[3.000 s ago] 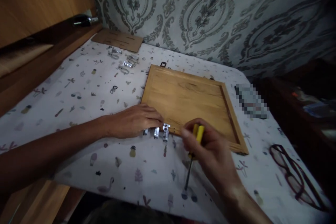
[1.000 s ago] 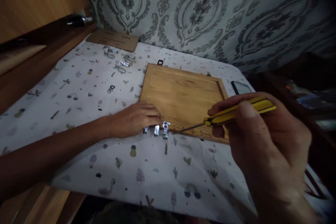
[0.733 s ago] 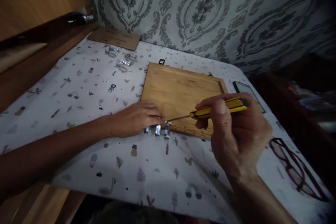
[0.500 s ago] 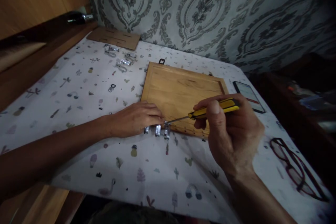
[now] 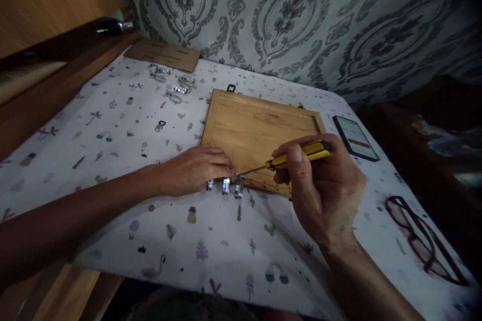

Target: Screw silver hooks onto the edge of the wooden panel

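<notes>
Plainly, in the head view, a wooden board [image 5: 259,128] was seen laid flat on a patterned cloth [image 5: 150,233], its near edge turned toward the person. Three metal clips [image 5: 238,190] were lined up along that edge, toward its left end, and their near ends were left jutting past the wood. To the right of them, small dark holes could be seen along the edge.

The left hand [image 5: 201,170] was laid palm down over the board's near left corner, its fingertips bent just beside the clips; whether anything was gripped beneath it could not be told. A yellow and black screwdriver [image 5: 277,162] was gripped in the right hand [image 5: 324,190], the handle held between thumb and fingers. Its shaft was slanted down to the left, and the tip was held at the rightmost clip; in the dim light it seemed to be set against the clip's upper part.

More metal clips, the loose ones [image 5: 181,89], were scattered beyond the board's far left corner, near a brown card [image 5: 163,55] laid by the patterned wall [image 5: 241,35]. To the right of the board, a phone [image 5: 355,138] was laid face up, and nearer, folded glasses [image 5: 422,252] were set on the cloth.
</notes>
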`<control>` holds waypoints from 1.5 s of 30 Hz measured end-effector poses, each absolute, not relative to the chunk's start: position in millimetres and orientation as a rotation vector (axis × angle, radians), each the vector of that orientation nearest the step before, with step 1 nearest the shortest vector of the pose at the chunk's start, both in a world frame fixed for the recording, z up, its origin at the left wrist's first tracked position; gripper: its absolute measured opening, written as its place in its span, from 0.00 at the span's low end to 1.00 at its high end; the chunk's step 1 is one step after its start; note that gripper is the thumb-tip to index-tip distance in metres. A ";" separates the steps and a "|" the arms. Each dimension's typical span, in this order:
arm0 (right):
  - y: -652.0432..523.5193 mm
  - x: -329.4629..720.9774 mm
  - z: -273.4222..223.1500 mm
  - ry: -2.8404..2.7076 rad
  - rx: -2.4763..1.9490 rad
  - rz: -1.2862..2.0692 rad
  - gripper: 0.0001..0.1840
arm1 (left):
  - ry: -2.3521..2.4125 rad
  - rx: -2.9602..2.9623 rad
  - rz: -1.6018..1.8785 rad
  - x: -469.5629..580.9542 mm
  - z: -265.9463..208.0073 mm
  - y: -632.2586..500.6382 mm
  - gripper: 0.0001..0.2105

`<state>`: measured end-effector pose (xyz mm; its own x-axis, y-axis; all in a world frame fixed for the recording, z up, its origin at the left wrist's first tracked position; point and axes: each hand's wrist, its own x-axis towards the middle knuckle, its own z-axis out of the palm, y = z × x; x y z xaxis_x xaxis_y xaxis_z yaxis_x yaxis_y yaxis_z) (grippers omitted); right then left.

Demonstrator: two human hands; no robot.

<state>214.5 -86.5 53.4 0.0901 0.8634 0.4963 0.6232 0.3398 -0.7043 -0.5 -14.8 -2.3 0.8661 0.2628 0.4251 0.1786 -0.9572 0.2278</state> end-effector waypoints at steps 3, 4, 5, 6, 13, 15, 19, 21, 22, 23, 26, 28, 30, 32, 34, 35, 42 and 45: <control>-86.6 210.9 55.6 -1.658 -1.371 0.284 0.13 | 0.358 2.873 0.672 -0.2 -0.6 -15.6 0.21; -86.8 209.2 56.2 -1.659 -1.369 0.284 0.13 | 0.362 2.879 0.671 -0.2 0.1 -15.8 0.21; -86.9 207.6 56.6 -1.651 -1.369 0.297 0.13 | 0.363 2.883 0.671 -0.2 0.8 -16.1 0.21; -86.8 206.1 56.8 -1.633 -1.367 0.319 0.13 | 0.363 2.883 0.672 -0.3 1.2 -16.3 0.20; -80.4 211.1 56.1 -1.528 -1.192 0.659 0.18 | 0.377 2.866 0.673 -0.6 0.1 -16.2 0.19; -79.0 216.3 56.7 -1.555 -1.122 0.748 0.20 | 0.369 2.868 0.659 -0.7 -0.5 -15.7 0.21; -79.5 223.8 56.1 -1.551 -1.080 0.789 0.16 | 0.347 2.851 0.689 -0.6 -1.4 -15.1 0.20; -80.4 223.5 54.8 -1.519 -1.088 0.755 0.13 | 0.343 2.842 0.710 -0.4 -1.4 -15.1 0.19; -80.8 222.3 54.0 -1.494 -1.080 0.734 0.13 | 0.343 2.839 0.714 -0.2 -1.2 -15.2 0.18; -81.1 220.7 53.0 -1.465 -1.063 0.721 0.13 | 0.343 2.837 0.723 0.0 -0.9 -15.4 0.18; -81.4 216.5 49.5 -1.371 -1.005 0.728 0.15 | 0.351 2.836 0.714 0.2 0.1 -15.8 0.18; -81.6 216.9 47.2 -1.355 -0.992 0.757 0.15 | 0.362 2.838 0.695 0.0 0.4 -16.0 0.18; -81.8 220.6 45.5 -1.390 -0.976 0.797 0.11 | 0.372 2.833 0.679 -0.2 0.4 -16.2 0.18; -81.9 225.6 45.2 -1.449 -0.963 0.839 0.13 | 0.375 2.828 0.678 -0.3 0.2 -16.5 0.18; -82.0 229.4 46.7 -1.500 -0.977 0.857 0.17 | 0.376 2.831 0.678 -0.1 0.0 -16.9 0.16; -82.0 230.1 48.0 -1.515 -0.997 0.854 0.16 | 0.373 2.834 0.675 -0.1 -0.2 -17.1 0.16; -80.6 219.0 52.6 -1.388 -1.024 0.792 0.17 | 0.370 2.843 0.661 -1.2 -1.6 -16.6 0.19; -79.3 218.4 51.4 -1.385 -1.021 0.873 0.18 | 0.373 2.848 0.654 -2.0 -1.9 -16.2 0.21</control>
<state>218.4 -79.3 51.4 0.0268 0.9369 0.3487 0.0895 0.3452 -0.9343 -2.0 -16.2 -1.9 0.8705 0.2858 0.4006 0.1994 -0.9491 0.2440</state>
